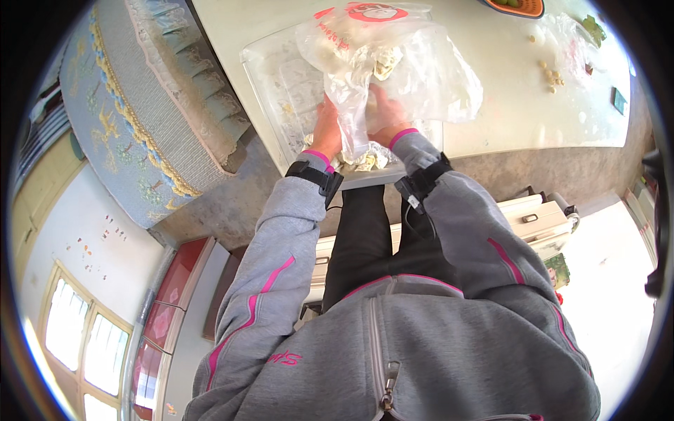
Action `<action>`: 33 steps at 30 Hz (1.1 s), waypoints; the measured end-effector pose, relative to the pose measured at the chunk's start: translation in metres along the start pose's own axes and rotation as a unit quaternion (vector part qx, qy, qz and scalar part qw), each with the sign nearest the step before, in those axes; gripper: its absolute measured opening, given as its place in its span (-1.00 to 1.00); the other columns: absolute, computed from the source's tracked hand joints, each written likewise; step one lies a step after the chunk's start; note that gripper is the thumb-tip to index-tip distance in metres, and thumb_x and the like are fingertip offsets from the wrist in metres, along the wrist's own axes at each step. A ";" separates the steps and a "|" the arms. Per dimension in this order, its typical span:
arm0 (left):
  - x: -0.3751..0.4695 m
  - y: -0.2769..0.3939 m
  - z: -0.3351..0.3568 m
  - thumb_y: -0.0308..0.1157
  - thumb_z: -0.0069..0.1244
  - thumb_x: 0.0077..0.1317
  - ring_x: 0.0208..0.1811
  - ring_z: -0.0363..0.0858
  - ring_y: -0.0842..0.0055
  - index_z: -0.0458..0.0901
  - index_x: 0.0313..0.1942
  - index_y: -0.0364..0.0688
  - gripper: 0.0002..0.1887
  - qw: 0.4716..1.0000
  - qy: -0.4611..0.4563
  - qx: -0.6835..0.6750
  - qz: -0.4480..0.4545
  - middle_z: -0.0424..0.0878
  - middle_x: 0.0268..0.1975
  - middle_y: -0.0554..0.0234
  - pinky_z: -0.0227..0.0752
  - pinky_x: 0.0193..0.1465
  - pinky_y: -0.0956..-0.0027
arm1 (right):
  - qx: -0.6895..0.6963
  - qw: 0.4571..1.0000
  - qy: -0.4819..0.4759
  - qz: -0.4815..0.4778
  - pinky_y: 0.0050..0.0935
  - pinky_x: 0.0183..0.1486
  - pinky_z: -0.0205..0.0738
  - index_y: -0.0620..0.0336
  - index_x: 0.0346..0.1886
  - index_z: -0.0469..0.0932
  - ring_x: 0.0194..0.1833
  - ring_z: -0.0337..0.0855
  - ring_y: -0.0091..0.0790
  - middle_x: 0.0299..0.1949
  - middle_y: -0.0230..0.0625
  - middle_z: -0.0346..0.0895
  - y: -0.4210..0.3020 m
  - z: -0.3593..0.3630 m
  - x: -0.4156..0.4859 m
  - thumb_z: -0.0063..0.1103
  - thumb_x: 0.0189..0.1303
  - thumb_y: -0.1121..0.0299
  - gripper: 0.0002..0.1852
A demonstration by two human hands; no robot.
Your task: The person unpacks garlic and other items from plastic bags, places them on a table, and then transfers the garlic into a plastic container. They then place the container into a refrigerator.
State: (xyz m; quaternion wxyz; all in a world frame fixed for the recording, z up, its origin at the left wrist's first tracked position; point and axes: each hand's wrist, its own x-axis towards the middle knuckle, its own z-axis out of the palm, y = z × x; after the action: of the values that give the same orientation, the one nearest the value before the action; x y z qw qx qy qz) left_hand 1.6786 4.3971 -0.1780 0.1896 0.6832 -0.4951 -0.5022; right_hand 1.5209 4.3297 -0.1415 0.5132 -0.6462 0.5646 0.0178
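A clear plastic bag [442, 79] with red printing is held up over a transparent plastic bin [263, 79] on the pale table. Pale, crumpled lumps [387, 62], perhaps dumplings, show through the bag's film. My left hand [327, 129] grips the left side of the bag's gathered, hanging part, its fingertips partly hidden by the plastic. On the other side of that part, my right hand [387, 110] holds the bag, with film covering some of its fingers. More pale lumps [368, 160] lie in the near end of the bin, below my wrists.
An orange basket [518, 6] with green items sits at the table's far edge. Small round pale pieces [550, 73], a crumpled clear bag [571, 44] and a dark green item [618, 101] lie on the right. A cloth-covered piece of furniture [137, 105] stands left of the table [500, 105].
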 end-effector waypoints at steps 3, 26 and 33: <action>-0.010 0.002 0.011 -0.29 0.14 0.13 0.05 0.45 -0.01 0.28 0.20 -0.25 -0.36 0.993 0.047 -0.108 0.015 0.53 -0.03 -0.20 0.35 0.11 0.13 | 0.007 1.000 0.022 -0.007 -0.09 -0.02 0.51 0.19 0.26 0.19 -0.08 0.58 0.15 -0.10 0.10 0.52 -0.008 0.010 -0.006 0.47 -0.21 0.35 -0.12; -0.063 0.242 -0.034 -0.76 -0.14 0.03 0.03 0.41 -0.06 0.34 0.21 -0.12 -0.34 0.985 0.112 -0.100 0.079 0.44 -0.04 -0.18 0.34 0.09 0.13 | 0.158 0.981 0.077 -0.076 -0.23 0.09 0.41 0.12 0.17 0.33 0.03 0.47 0.04 -0.06 0.02 0.47 -0.076 -0.134 -0.111 0.42 -0.08 0.40 -0.33; -0.024 0.224 -0.068 -0.76 -0.20 0.15 0.25 0.45 0.20 0.37 0.24 -0.27 -0.41 0.973 0.173 -0.109 0.103 0.47 0.19 -0.06 0.47 0.17 0.24 | 0.254 0.967 0.033 -0.001 -0.34 0.03 0.54 0.31 0.36 0.15 0.09 0.56 -0.16 0.23 -0.01 0.32 -0.089 -0.140 -0.027 0.44 -0.09 0.51 -0.10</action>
State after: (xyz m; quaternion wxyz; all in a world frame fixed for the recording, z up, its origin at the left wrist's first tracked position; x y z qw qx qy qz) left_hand 1.6292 4.3039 0.0318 0.3969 0.6800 -0.4648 -0.4049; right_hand 1.5000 4.2386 -0.0019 0.6417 -0.4953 0.5666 -0.1476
